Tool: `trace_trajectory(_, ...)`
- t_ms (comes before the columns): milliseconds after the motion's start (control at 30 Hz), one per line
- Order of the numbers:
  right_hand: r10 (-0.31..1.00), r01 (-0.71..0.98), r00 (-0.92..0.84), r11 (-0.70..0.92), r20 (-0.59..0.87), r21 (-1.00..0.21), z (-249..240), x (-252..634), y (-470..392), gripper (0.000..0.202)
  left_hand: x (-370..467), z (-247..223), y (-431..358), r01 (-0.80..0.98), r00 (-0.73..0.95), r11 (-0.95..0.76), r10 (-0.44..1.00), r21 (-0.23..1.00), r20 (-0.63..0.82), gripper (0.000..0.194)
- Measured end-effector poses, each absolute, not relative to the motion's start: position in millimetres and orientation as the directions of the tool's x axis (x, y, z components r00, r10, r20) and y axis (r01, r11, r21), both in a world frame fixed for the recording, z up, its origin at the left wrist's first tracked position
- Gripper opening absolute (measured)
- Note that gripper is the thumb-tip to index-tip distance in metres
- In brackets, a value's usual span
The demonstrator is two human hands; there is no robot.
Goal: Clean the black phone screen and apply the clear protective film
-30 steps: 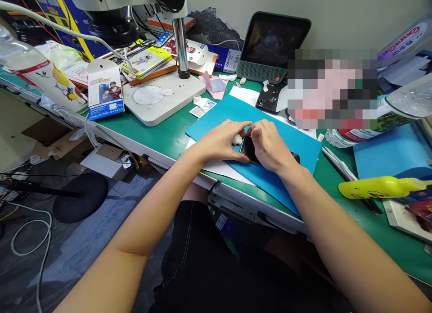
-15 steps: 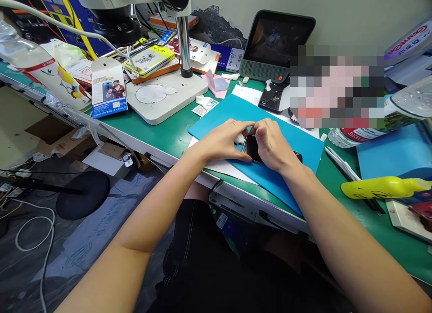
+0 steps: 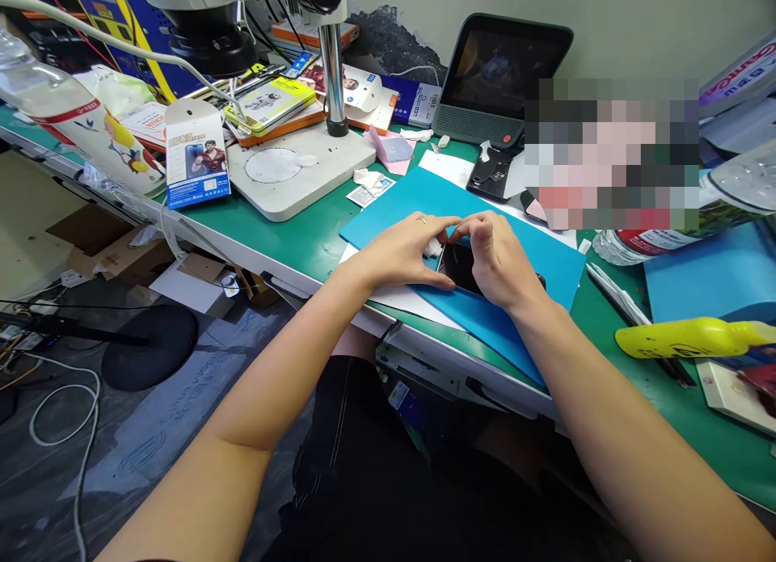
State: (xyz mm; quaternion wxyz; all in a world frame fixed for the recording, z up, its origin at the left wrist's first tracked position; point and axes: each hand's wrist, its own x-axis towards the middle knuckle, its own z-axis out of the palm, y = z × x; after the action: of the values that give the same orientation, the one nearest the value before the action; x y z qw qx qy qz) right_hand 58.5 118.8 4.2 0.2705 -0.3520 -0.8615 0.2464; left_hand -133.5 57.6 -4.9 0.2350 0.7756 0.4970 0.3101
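Observation:
A dark smartphone (image 3: 459,268) lies on a blue mat (image 3: 418,198). My left hand (image 3: 409,251) grips the phone's left end, its thumb along the near edge and its index finger at the far edge. Over the phone, my right hand (image 3: 497,259) is curled, its thumb raised. The right fingertips meet near the far left corner, close to my left index finger, and what they pinch, if anything, is hidden. A crumpled white tissue (image 3: 432,248) sits between my left palm and the phone.
A microscope stand (image 3: 284,198) rises at the left beside a blue-white box (image 3: 197,170) and a tilted bottle (image 3: 90,133). Behind the mat are a smart display (image 3: 503,77) and a black phone part (image 3: 490,174). Right lie tweezers (image 3: 618,299) and a yellow bottle (image 3: 685,338).
My right hand has turned and shifted slightly to the right, so more of the phone's dark face shows. My left hand keeps its place on the phone.

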Motion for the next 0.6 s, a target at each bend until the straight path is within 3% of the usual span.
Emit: trace_trajectory(600, 0.755, 0.494, -0.590, 0.618, 0.286, -0.612, 4.0, 58.3, 118.2, 0.084, -134.6, -6.7, 57.8, 0.619, 0.307, -0.395, 0.917, 0.678, 0.254, 0.089)
